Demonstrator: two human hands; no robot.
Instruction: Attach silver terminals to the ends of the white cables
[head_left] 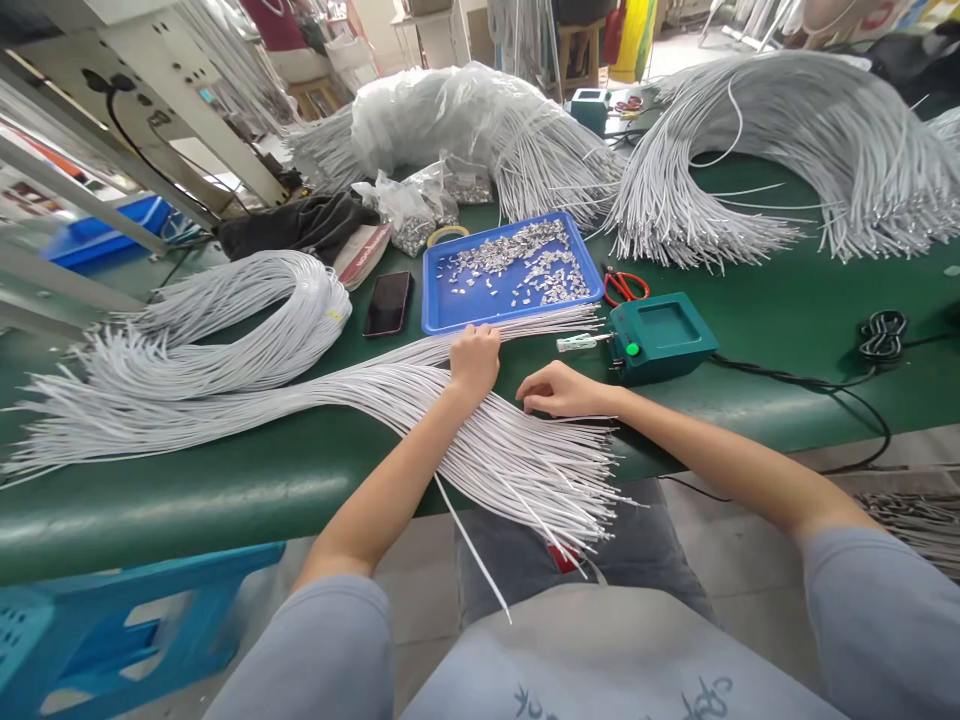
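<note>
A wide bundle of thin white cords (525, 470) fans across the green table, its loose ends hanging over the front edge. My left hand (474, 365) is closed on cords at the back of this bundle, where a narrower strip of cords (547, 322) runs off to the right below the blue tray. Just right of it, my right hand (561, 390) is curled with fingertips together at the bundle's back edge; what lies in them, if anything, is hidden. A green box-shaped device (661, 338) with a lit green button stands beyond my right hand, a small white-handled tool (583, 342) at its left side.
The blue tray (457, 318) holds many small metal pieces. Red-handled scissors (627, 288), a phone (388, 304) and a coiled black cable (883, 335) lie around. Large cord bundles (795, 110) fill the back; another coiled bundle (300, 310) lies left. A blue stool (150, 630) stands below.
</note>
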